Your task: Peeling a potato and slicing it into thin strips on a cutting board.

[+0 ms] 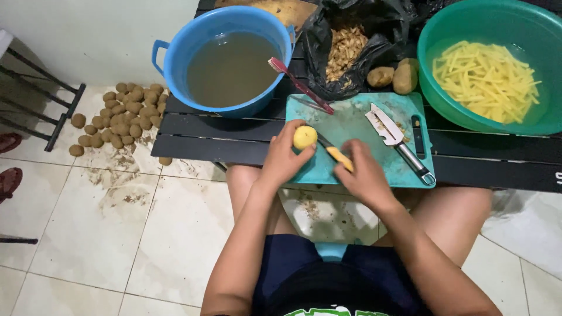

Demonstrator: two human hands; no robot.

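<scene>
My left hand [283, 159] holds a small peeled yellow potato [305, 137] at the near left edge of a teal cutting board [357, 117]. My right hand [364, 175] grips a small knife with a yellow handle [339, 157]; its dark blade points up-left and touches the potato. A second knife with a metal handle [398, 143] lies on the right part of the board.
A blue tub of murky water [231, 64] carries a red toothbrush [300, 85]. A black bag of peelings [345, 50] sits behind the board, two unpeeled potatoes [393, 76] beside it. A green basin [497, 73] holds potato strips. Several potatoes [120, 120] lie on the tiled floor.
</scene>
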